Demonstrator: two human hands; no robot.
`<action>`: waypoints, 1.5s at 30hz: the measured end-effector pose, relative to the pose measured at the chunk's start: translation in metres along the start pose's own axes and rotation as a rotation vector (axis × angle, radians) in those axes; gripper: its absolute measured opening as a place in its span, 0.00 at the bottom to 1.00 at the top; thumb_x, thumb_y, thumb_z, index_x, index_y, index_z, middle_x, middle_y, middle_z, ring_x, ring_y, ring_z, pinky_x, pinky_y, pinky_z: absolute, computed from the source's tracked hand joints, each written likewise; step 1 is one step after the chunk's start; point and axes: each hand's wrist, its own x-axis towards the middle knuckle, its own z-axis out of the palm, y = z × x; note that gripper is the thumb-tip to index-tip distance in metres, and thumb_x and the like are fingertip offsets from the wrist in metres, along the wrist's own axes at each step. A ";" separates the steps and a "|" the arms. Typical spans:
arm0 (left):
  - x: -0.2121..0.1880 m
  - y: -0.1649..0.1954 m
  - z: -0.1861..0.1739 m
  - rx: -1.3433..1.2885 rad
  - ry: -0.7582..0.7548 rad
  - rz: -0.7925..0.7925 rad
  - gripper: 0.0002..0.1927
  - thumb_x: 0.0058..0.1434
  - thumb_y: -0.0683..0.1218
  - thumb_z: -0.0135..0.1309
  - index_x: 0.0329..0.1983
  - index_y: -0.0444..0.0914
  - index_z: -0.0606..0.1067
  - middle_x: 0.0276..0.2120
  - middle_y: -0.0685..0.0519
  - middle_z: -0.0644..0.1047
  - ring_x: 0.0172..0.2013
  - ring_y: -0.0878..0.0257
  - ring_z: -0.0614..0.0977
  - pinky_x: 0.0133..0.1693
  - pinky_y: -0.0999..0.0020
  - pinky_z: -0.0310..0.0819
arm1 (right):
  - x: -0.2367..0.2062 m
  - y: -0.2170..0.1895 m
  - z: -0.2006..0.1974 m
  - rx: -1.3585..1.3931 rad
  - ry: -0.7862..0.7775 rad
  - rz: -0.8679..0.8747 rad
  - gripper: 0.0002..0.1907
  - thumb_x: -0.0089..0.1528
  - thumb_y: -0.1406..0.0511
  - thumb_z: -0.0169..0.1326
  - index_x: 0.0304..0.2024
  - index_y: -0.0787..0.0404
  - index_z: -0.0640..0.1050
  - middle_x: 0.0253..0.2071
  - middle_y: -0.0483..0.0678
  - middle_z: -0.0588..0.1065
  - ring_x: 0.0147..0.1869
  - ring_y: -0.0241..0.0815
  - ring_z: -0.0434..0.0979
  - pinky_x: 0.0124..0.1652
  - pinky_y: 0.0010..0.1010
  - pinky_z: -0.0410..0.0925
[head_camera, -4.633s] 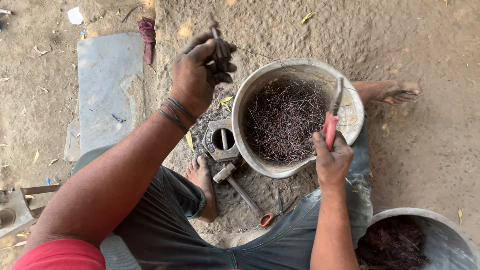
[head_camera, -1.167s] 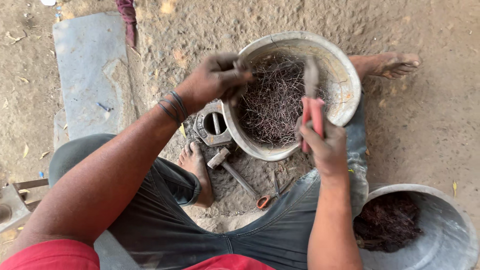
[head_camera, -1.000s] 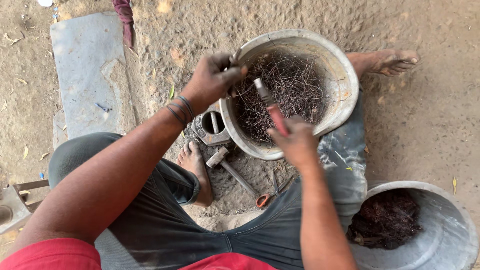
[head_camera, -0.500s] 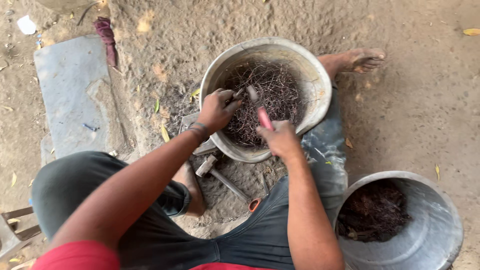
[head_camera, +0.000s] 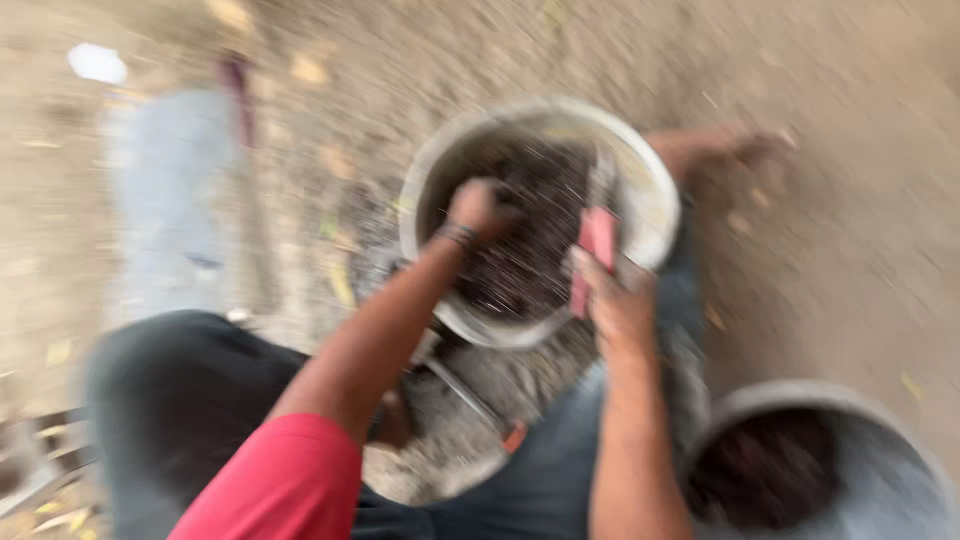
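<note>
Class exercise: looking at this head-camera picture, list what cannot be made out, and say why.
- Left hand in the pale bowl: motion blur hides what it grips.
- Red-handled tool in the right hand: its working end is smeared.
- Grey tub: cut off by the lower right edge.
- Dark strands: too blurred to identify.

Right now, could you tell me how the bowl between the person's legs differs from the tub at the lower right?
The metal bowl is pale inside, in full view, with both hands at it: the left hand in its dark wiry tangle, the right hand with a red-handled tool at its rim. The grey tub is darker, cut off by the frame, untouched. Both are round and hold dark material; blur hides detail.
</note>
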 end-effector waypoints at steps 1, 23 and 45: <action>-0.002 0.006 -0.003 0.058 -0.019 -0.006 0.14 0.52 0.48 0.63 0.42 0.43 0.83 0.40 0.43 0.82 0.42 0.49 0.85 0.48 0.56 0.80 | -0.001 -0.001 -0.002 0.055 0.004 0.115 0.13 0.60 0.65 0.64 0.44 0.68 0.82 0.33 0.42 0.76 0.31 0.30 0.74 0.31 0.26 0.67; -0.084 0.035 -0.138 -0.540 -0.113 -0.210 0.14 0.58 0.41 0.57 0.48 0.35 0.78 0.33 0.50 0.79 0.32 0.63 0.79 0.34 0.67 0.79 | -0.006 0.009 0.032 0.249 -0.054 -0.027 0.07 0.68 0.67 0.51 0.41 0.68 0.71 0.29 0.52 0.74 0.26 0.43 0.75 0.27 0.33 0.71; -0.108 0.073 -0.195 -0.738 -0.420 0.395 0.28 0.65 0.34 0.53 0.69 0.37 0.69 0.61 0.52 0.76 0.60 0.64 0.77 0.65 0.64 0.73 | -0.048 -0.041 0.064 -0.502 -0.291 -0.696 0.08 0.66 0.63 0.59 0.40 0.63 0.79 0.40 0.49 0.79 0.42 0.42 0.82 0.41 0.33 0.73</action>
